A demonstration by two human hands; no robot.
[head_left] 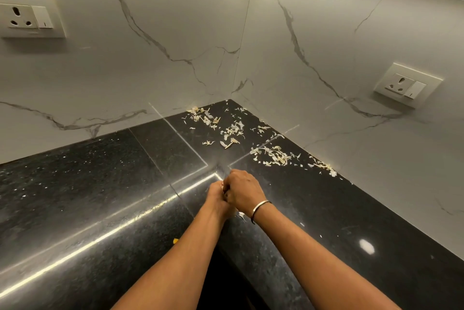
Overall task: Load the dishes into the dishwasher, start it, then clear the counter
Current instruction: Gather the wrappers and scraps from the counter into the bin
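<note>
The person stands at the inner corner of the black stone tabletop (105, 184), both arms reaching forward, and the two hands meet right at its near edge. The left hand (215, 194) is curled with a pale scrap showing at its fingertips. The right hand (243, 190), with a metal bangle (259, 209) on the wrist, is pressed against it with the fingers bent down. I cannot tell whether that hand pinches the scrap or only pushes it across.

What has to go is the dry peelings (231, 131). They lie scattered in the far corner against the marble wall (175, 33), with a second drift (275, 155) trailing along the right-hand wall. A few loose flakes (241, 215) lie just beside the right wrist, and an orange fleck (175, 241) lies nearer on the left. No dishwasher is in sight, so this looks like the counter-clearing step, with most of it left to do.

The risk here is the edge. The hands join just where the tabletop drops away, and such light flakes would likely slip between the fingers and fall to the floor. A quick sweep could also fan the far heaps apart or push them tight into the wall joint. Bits near the right-hand socket (406, 86) may well be missed.
</note>
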